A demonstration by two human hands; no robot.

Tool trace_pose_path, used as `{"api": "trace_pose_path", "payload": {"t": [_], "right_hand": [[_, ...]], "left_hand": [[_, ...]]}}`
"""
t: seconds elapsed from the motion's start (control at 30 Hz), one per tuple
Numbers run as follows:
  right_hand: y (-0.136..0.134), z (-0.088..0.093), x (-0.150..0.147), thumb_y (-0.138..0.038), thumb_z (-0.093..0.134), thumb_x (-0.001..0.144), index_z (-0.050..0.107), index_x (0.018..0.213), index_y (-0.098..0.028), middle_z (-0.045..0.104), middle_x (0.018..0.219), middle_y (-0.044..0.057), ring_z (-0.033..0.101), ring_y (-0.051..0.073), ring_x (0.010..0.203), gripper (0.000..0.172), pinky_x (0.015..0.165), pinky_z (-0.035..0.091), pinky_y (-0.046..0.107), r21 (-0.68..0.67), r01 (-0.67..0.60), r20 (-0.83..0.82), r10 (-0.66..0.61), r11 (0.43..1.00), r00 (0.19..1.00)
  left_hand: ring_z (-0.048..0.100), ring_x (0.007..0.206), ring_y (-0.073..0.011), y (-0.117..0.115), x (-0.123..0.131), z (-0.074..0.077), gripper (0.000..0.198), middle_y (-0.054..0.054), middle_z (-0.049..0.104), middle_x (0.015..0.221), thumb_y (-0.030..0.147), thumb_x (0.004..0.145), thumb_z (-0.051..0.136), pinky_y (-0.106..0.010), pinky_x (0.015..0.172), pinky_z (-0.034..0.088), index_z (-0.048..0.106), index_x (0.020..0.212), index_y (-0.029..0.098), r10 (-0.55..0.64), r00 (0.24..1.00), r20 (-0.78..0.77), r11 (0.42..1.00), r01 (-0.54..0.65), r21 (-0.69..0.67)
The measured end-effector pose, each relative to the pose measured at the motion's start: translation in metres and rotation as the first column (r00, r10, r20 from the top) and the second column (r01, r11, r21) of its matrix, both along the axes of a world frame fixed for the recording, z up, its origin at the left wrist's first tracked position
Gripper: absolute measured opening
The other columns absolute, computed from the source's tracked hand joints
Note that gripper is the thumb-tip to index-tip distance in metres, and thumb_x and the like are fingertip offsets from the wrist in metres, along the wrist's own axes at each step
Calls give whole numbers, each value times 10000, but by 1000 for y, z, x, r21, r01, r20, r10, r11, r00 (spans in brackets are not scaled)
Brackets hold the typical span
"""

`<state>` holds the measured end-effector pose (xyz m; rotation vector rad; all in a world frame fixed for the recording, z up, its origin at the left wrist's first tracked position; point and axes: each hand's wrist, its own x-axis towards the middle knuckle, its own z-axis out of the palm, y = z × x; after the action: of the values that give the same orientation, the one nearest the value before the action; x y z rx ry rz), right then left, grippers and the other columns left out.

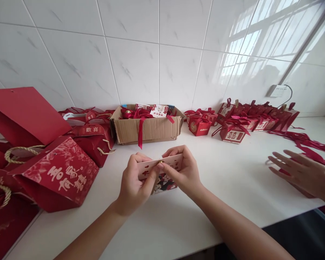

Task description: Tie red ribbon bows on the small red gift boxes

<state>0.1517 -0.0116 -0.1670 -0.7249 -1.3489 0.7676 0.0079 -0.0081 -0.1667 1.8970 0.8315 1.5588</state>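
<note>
A small white-and-red paper gift box with cartoon figures stands upright between my hands, just above or on the white table; its base is partly hidden. My left hand grips its left side, thumb on the front face and fingers behind. My right hand grips the right side, its thumb reaching to the top middle edge. Beside the thumb tips sits a tiny gold-coloured round piece, mostly covered. Behind the box is an open cardboard carton holding red ribbons and printed cards.
Large red gift boxes with rope handles crowd the left. Small red boxes and a box with a ribbon bow stand at the back right. Another person's hand is over a red box at right, near loose ribbons.
</note>
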Motion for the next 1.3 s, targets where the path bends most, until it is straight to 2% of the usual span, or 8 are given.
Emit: {"api": "trace_pose_path", "payload": {"t": [0.13, 0.27, 0.47, 0.6, 0.77, 1.0, 1.17, 1.3], "right_hand": [[4, 3, 3, -247, 781, 636, 472, 947, -242, 617, 1011, 22, 601, 148, 809, 439, 677, 504, 271, -64, -5, -56, 1, 998, 998], [4, 3, 3, -306, 770, 650, 505, 774, -206, 588, 713, -28, 543, 114, 621, 309, 537, 442, 222, -165, -1, -38, -5, 986, 999], [10, 1, 8, -355, 775, 642, 438, 684, -200, 489, 584, -69, 451, 82, 526, 373, 480, 369, 201, -149, 115, -91, -130, 982, 987], [14, 4, 14, -361, 771, 646, 420, 688, -203, 496, 575, -72, 459, 82, 524, 387, 478, 371, 197, -151, 154, -164, -178, 977, 970], [14, 9, 16, -360, 769, 640, 414, 682, -203, 493, 558, -75, 456, 81, 510, 391, 462, 365, 195, -126, 191, -175, -212, 973, 961], [15, 8, 19, -353, 731, 679, 423, 683, -212, 517, 572, -59, 493, 100, 506, 339, 456, 390, 216, -7, 292, -81, -292, 956, 953], [14, 0, 14, -301, 683, 731, 474, 694, -212, 559, 641, -14, 529, 124, 559, 229, 503, 412, 251, 299, 317, 141, -370, 900, 918], [10, -3, 7, -285, 650, 778, 470, 727, -215, 575, 648, -1, 540, 138, 590, 200, 569, 423, 287, 575, 276, 217, -469, 770, 856]], "left_hand": [[595, 679, -111, 3, -3, -3, 136, 5, 536, 852, 221, 857, 553, -205, 551, 485, 427, 906, 217, 6, 999, -48, 1000, -5, 30], [607, 770, -135, 6, -9, -4, 102, -12, 567, 904, 267, 893, 489, -232, 639, 497, 451, 974, 219, 98, 985, -142, 995, -93, 42], [624, 868, -192, 12, -13, 2, 443, -47, 614, 989, 374, 798, 615, -288, 699, 514, 421, 1168, 225, 153, 940, -306, 986, -164, -8], [614, 881, -209, 22, -17, 3, 366, -60, 633, 1010, 435, 771, 622, -330, 755, 496, 526, 1037, 204, 213, 896, -389, 975, -223, 20], [610, 716, -180, 29, -21, 4, 245, -15, 662, 768, 442, 788, 596, -284, 672, 472, 624, 799, 199, 107, 902, -419, 985, -153, -79], [612, 740, -149, 35, -32, 10, 197, 2, 662, 768, 351, 698, 727, -228, 669, 471, 665, 813, 204, 92, 994, 53, 967, -77, -241], [651, 776, -152, 31, -35, 30, 201, -8, 710, 775, 287, 679, 759, -276, 773, 506, 666, 830, 192, -72, 887, 456, 975, 159, -156], [637, 577, -112, 22, -33, 42, 309, 63, 691, 614, 224, 660, 786, -247, 684, 527, 577, 886, 251, -102, 831, 547, 986, 158, -58]]}}
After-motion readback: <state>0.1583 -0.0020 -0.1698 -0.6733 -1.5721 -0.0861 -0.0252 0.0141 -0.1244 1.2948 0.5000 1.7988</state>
